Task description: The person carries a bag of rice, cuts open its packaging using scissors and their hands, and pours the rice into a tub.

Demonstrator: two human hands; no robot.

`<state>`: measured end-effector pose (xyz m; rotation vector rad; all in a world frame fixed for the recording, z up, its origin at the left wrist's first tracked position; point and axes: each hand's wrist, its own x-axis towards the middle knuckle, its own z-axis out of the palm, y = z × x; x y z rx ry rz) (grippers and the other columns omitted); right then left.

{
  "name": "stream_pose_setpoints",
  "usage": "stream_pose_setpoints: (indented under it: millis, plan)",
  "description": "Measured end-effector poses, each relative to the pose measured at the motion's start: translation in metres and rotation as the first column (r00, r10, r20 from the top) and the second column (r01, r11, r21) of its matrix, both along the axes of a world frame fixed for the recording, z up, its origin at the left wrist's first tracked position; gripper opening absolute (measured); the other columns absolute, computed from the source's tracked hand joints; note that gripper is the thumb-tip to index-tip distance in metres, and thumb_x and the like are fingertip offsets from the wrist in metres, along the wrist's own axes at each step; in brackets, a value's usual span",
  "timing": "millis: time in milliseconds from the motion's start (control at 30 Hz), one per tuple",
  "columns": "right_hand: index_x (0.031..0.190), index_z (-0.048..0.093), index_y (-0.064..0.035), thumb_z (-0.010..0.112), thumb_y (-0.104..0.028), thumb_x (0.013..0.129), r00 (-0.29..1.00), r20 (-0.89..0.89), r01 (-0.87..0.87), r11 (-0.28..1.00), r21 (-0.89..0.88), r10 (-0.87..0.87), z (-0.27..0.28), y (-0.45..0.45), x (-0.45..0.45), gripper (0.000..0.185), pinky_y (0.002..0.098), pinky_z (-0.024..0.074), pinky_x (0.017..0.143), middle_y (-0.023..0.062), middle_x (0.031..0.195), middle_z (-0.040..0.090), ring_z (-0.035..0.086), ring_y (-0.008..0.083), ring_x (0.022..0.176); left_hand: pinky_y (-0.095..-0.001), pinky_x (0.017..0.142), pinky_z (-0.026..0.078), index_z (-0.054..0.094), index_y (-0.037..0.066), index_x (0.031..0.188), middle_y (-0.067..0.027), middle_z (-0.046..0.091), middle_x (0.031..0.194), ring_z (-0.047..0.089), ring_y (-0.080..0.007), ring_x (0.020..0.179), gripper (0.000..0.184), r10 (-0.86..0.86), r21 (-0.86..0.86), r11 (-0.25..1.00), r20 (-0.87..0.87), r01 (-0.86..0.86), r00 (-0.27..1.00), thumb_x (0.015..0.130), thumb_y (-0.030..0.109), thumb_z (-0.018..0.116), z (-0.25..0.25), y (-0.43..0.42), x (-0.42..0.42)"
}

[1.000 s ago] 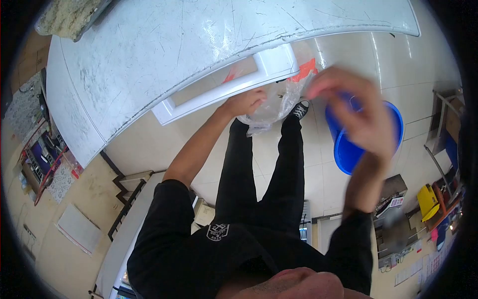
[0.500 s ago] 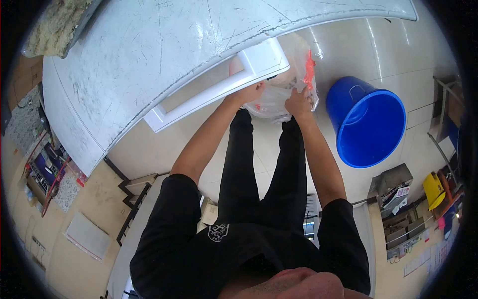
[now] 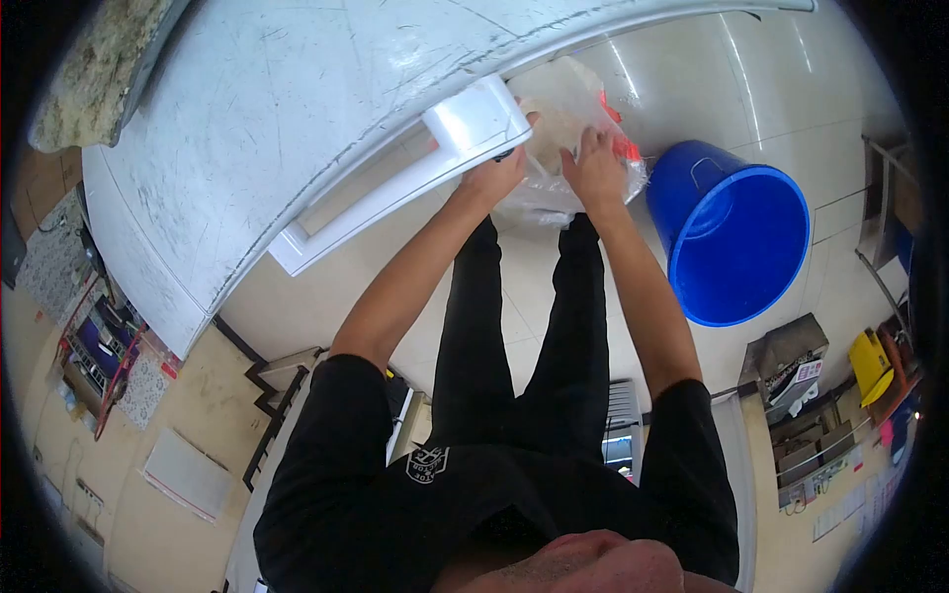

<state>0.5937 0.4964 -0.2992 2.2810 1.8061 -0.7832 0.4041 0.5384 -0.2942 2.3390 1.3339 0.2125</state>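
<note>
A clear plastic bag with red marks (image 3: 556, 198) hangs low beyond the edge of the white table, in front of my legs. My right hand (image 3: 597, 170) lies on the bag's right side with its fingers apart. Against the bag's left side is my left hand (image 3: 497, 176), beside the end of the white handle-like frame (image 3: 395, 198). That frame partly hides the left fingers, and what they hold is unclear. Something pale shows through the plastic.
The scratched white table (image 3: 297, 89) fills the upper left, with a rough beige block (image 3: 89, 74) at its corner. A blue bucket (image 3: 739, 247) stands tilted in view on the tiled floor at right. Shelving with a yellow object (image 3: 870, 368) is farther right.
My right hand has come from above the blue bucket to the bag, and now its fingers are spread there. My left hand stays at the bag. The view has shifted slightly.
</note>
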Motion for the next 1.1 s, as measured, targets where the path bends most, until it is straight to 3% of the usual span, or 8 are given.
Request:
stream_pose_setpoints:
  millis: [133, 267, 367, 633, 733, 833, 1033, 1100]
  plan:
    - [0.114, 0.066, -0.0052, 0.060, -0.040, 0.094, 0.966, 0.247, -0.018, 0.931, 0.366, -0.079, -0.084, 0.010, 0.005, 0.041, 0.0464, 0.0561, 0.087, 0.0224, 0.119, 0.064, 0.069, 0.0377, 0.099, -0.0473, 0.099, 0.047, 0.044, 0.020, 0.146, -0.0112, 0.044, 0.146, 0.051, -0.0317, 0.129, 0.067, -0.040, -0.060, 0.998, -0.195, 0.029, 0.980, 0.083, 0.005, 0.063, -0.021, 0.035, 0.027]
    - [0.099, 0.069, -0.0054, 0.057, -0.030, 0.096, 0.991, 0.028, 0.131, 0.986, -0.104, -0.129, -0.055, 0.023, 0.047, 0.028, 0.0480, 0.0584, 0.080, 0.0199, 0.094, 0.073, 0.073, 0.0372, 0.085, -0.0454, 0.086, 0.055, 0.048, 0.022, 0.140, -0.0090, 0.054, 0.130, 0.061, -0.0287, 0.116, 0.053, -0.090, 0.010, 0.994, -0.427, 0.104, 0.900, 0.089, 0.009, 0.055, -0.034, 0.055, 0.026]
    - [0.095, 0.068, -0.0041, 0.052, -0.017, 0.094, 1.000, -0.008, 0.003, 0.997, 0.081, -0.002, -0.034, 0.029, 0.053, 0.021, 0.0496, 0.0587, 0.074, 0.0178, 0.083, 0.073, 0.072, 0.0379, 0.075, -0.0488, 0.082, 0.057, 0.050, 0.021, 0.136, -0.0096, 0.058, 0.121, 0.066, -0.0299, 0.106, 0.047, -0.059, -0.078, 0.997, -0.423, 0.029, 0.904, 0.090, 0.009, 0.053, -0.041, 0.060, 0.020]
    - [0.101, 0.066, -0.0073, 0.064, -0.016, 0.086, 0.950, -0.290, 0.206, 0.927, 0.313, -0.114, 0.038, 0.060, 0.099, 0.017, 0.0469, 0.0558, 0.075, 0.0178, 0.097, 0.071, 0.070, 0.0361, 0.087, -0.0482, 0.085, 0.054, 0.058, 0.016, 0.126, -0.0130, 0.061, 0.120, 0.066, -0.0331, 0.105, 0.033, 0.220, 0.014, 0.975, 0.036, -0.220, 0.975, 0.093, 0.015, 0.053, 0.001, 0.029, 0.019]
    - [0.101, 0.065, -0.0063, 0.064, -0.015, 0.086, 0.946, -0.270, 0.258, 0.919, 0.297, -0.179, 0.057, 0.056, 0.109, 0.017, 0.0455, 0.0552, 0.073, 0.0143, 0.095, 0.071, 0.069, 0.0352, 0.083, -0.0502, 0.087, 0.051, 0.057, 0.015, 0.127, -0.0177, 0.060, 0.118, 0.064, -0.0367, 0.106, 0.036, 0.002, 0.257, 0.966, 0.130, -0.035, 0.992, 0.091, 0.014, 0.056, 0.024, 0.011, 0.034]
    - [0.102, 0.067, -0.0070, 0.064, -0.015, 0.087, 0.943, -0.289, 0.263, 0.900, 0.347, -0.164, 0.052, 0.052, 0.108, 0.017, 0.0447, 0.0552, 0.073, 0.0151, 0.095, 0.071, 0.069, 0.0351, 0.083, -0.0499, 0.089, 0.051, 0.062, 0.012, 0.124, -0.0175, 0.065, 0.116, 0.065, -0.0380, 0.104, 0.031, 0.223, -0.462, 0.875, 0.116, -0.146, 0.968, 0.095, 0.020, 0.054, 0.008, -0.015, 0.043]
    - [0.104, 0.068, -0.0054, 0.063, -0.016, 0.089, 0.913, -0.308, 0.370, 0.861, 0.349, -0.268, 0.044, 0.041, 0.114, 0.019, 0.0445, 0.0543, 0.073, 0.0168, 0.094, 0.070, 0.070, 0.0352, 0.082, -0.0503, 0.089, 0.052, 0.073, 0.009, 0.107, -0.0158, 0.074, 0.092, 0.068, -0.0387, 0.096, 0.033, 0.187, -0.703, 0.588, -0.362, -0.400, 0.913, 0.094, 0.035, 0.057, -0.062, -0.005, 0.023]
    - [0.104, 0.069, -0.0032, 0.063, -0.014, 0.090, 0.901, -0.336, 0.397, 0.830, 0.392, -0.273, 0.032, 0.028, 0.113, 0.019, 0.0417, 0.0526, 0.070, 0.0178, 0.087, 0.068, 0.067, 0.0332, 0.074, -0.0500, 0.091, 0.052, 0.066, 0.011, 0.121, -0.0180, 0.072, 0.105, 0.068, -0.0382, 0.100, 0.038, 0.087, -0.714, 0.570, -0.439, -0.406, 0.894, 0.091, 0.034, 0.061, -0.028, 0.010, 0.027]
